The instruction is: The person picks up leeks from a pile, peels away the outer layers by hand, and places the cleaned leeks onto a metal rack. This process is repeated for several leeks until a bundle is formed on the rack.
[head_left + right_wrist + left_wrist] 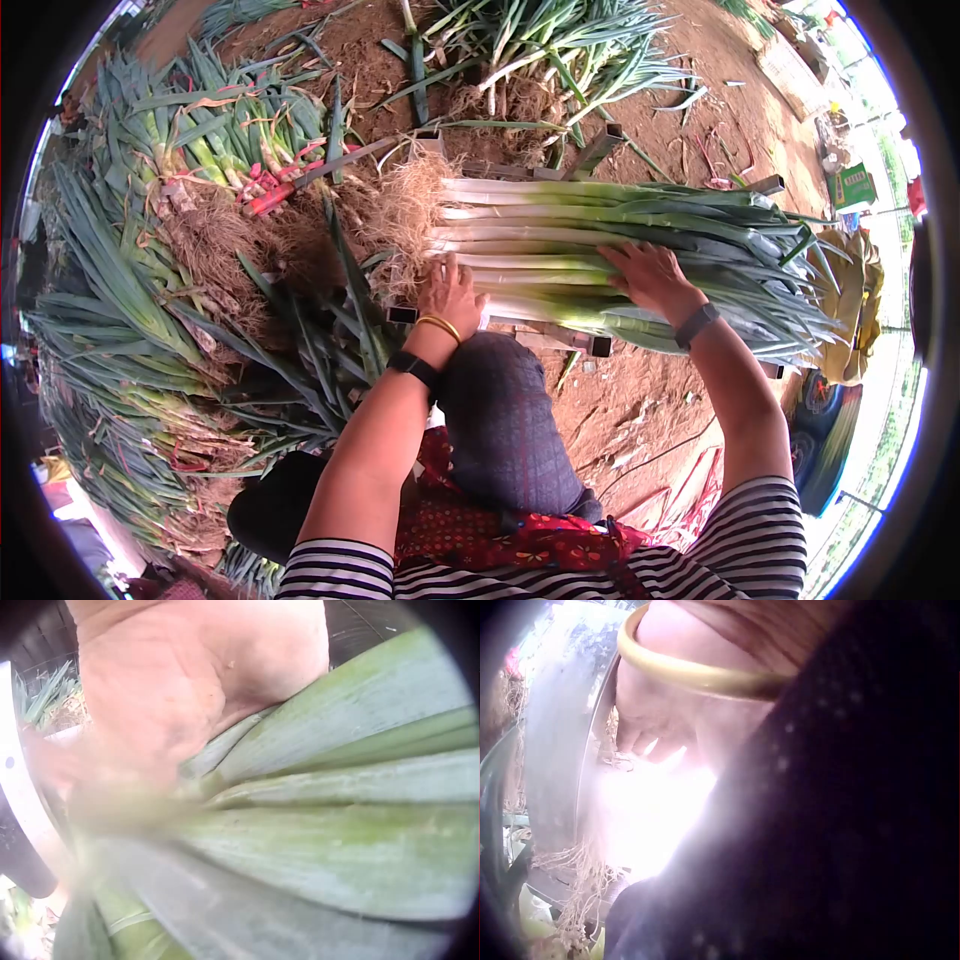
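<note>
- Nearest: person's knee (510, 420), patterned trousers, just below the near edge of the leeks (600, 222).
- L hand (450, 298): on the white stalks by the roots (405, 215), near side of row. Can't tell if it pinches or only presses; glare in L wrist view hides the fingertips. Prob. there to keep root ends level.
- R hand (652, 282): fingers apart and fairly straight, laid on the stalks where white turns green; prob. steadies the row w/o squeezing.
- Leeks: side by side on the rack (596, 152), in front of person. Long axis runs L–R across the view, approx. parallel to each other; roots point L, leaf tips R, tips fanning and drooping a bit past the rack. Rack prob. keeps them off the dirt & in line.
- Knife (268, 199): L of rack, red handle to the L, blade toward the roots; prob. parked w/in reach.
- Leek pile (110, 250): far L, some w/ red ties.
- Farther: loose leeks (560, 50) on dirt past rack; green box (852, 187) far R.
</note>
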Action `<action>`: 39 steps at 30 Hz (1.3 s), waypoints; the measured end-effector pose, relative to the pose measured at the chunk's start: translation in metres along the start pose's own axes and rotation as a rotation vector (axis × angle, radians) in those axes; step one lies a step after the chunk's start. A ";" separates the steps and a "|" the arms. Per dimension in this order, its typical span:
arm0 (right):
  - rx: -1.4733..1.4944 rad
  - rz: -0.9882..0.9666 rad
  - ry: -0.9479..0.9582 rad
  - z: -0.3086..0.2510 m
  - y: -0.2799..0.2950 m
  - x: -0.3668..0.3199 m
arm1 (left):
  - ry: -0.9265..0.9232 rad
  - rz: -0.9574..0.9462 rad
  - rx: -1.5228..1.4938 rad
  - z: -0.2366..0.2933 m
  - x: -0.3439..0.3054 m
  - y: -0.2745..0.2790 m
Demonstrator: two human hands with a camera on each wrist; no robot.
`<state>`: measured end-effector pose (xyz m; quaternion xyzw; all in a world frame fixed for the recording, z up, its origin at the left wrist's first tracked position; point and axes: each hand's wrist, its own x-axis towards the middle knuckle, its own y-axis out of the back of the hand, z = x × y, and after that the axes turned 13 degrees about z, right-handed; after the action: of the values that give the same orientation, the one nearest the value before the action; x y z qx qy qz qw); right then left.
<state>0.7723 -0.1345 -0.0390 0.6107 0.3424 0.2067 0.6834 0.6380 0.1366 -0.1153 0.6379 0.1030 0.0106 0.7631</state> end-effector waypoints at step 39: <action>0.655 0.373 0.498 -0.371 0.209 0.063 | 1.182 1.885 -1.915 -0.330 -0.363 0.151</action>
<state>0.5756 0.2022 0.1444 0.7777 0.4277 0.3477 0.3022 0.2436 0.4316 0.0294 -0.3681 -0.0980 0.8108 0.4445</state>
